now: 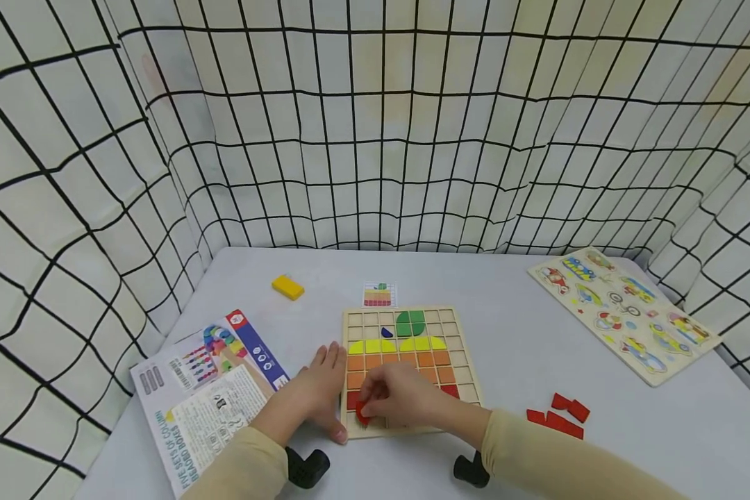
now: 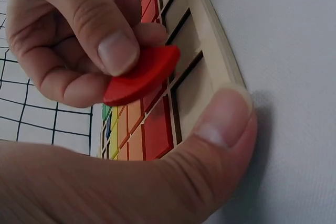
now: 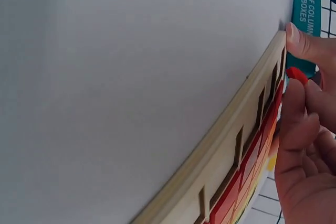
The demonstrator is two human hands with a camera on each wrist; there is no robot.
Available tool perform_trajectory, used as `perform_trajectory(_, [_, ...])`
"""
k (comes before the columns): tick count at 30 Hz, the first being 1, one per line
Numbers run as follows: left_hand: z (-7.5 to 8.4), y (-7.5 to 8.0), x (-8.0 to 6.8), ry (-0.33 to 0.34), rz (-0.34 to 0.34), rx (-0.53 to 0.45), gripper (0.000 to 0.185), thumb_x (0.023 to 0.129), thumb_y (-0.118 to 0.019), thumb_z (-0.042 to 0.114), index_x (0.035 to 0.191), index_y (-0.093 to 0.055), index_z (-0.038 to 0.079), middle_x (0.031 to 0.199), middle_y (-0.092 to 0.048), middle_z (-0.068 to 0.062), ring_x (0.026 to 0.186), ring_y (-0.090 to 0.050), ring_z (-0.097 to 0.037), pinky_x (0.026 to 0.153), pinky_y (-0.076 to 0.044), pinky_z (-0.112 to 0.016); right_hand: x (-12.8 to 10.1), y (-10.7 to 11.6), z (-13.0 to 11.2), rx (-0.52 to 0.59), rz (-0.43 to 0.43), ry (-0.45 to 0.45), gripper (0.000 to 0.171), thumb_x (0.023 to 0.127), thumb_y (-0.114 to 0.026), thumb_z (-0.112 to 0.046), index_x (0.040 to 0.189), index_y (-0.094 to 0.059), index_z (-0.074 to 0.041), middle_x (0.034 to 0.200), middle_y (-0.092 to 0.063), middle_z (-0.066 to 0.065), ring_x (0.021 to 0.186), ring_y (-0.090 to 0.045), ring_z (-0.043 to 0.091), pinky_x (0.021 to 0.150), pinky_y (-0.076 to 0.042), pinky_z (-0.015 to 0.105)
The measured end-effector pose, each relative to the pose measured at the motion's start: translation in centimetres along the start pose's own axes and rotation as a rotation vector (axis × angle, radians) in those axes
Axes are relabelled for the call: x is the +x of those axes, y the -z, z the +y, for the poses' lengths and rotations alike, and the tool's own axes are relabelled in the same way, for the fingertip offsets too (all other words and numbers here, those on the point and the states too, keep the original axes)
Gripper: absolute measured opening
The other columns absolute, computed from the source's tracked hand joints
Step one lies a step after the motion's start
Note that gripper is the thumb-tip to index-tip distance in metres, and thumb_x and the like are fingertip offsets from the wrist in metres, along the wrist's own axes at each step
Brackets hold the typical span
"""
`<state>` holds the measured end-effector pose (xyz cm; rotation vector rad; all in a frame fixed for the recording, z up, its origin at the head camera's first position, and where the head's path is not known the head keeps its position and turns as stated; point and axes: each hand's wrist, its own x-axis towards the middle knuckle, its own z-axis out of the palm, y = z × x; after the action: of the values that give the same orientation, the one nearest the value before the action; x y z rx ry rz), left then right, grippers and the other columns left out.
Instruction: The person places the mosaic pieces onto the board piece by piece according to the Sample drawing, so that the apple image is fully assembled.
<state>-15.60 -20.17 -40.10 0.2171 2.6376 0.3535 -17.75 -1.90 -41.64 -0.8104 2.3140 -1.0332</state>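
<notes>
Right hand (image 1: 406, 396) pinches red piece (image 1: 362, 414) just above empty cell at board (image 1: 456, 316) 7 o'clock corner; left hand (image 1: 321, 389) flat, thumb bracing that corner.

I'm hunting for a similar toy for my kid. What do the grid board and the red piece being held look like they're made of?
The grid board looks like pale unpainted wood or plywood: matte, light tan frame and dividers. The red piece, pinched by the right hand, seems wood too, coated in smooth opaque red paint with a soft sheen; plastic cannot be ruled out.
</notes>
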Motion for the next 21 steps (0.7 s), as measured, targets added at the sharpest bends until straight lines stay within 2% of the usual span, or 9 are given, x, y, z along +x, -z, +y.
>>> perform_trajectory(5, [0.1,0.0,0.1,-0.004,-0.003,-0.008,0.127,0.062,-0.098,0.032,0.158,-0.025,-0.008,0.168,-0.019,-0.028,0.156,-0.016,-0.048,0.115,-0.033,-0.069,0.4,-0.9,-0.4,-0.054,0.005,-0.013,0.001,0.090,-0.078,-0.010,0.089,-0.078,-0.011,0.076,-0.069,-0.010,0.066,-0.056,0.002,0.064,-0.051,0.014])
perform_trajectory(16, [0.1,0.0,0.1,-0.002,0.003,-0.004,0.128,0.061,-0.099,0.034,0.157,-0.025,-0.009,0.167,-0.020,-0.029,0.156,-0.017,-0.048,0.115,-0.034,-0.069,0.8,-1.9,-0.9,-0.289,0.032,0.051,0.005,0.089,-0.078,-0.009,0.085,-0.079,-0.011,0.072,-0.070,-0.009,0.065,-0.053,0.000,0.064,-0.050,0.013])
perform_trajectory(21, [0.0,0.0,0.1,0.000,0.010,-0.005,0.129,0.060,-0.099,0.034,0.157,-0.026,-0.010,0.167,-0.020,-0.030,0.155,-0.017,-0.049,0.114,-0.034,-0.069,0.6,-2.0,-1.2,-0.317,0.050,0.076,0.006,0.087,-0.080,-0.009,0.083,-0.078,-0.012,0.069,-0.068,-0.009,0.064,-0.052,-0.001,0.064,-0.049,0.012])
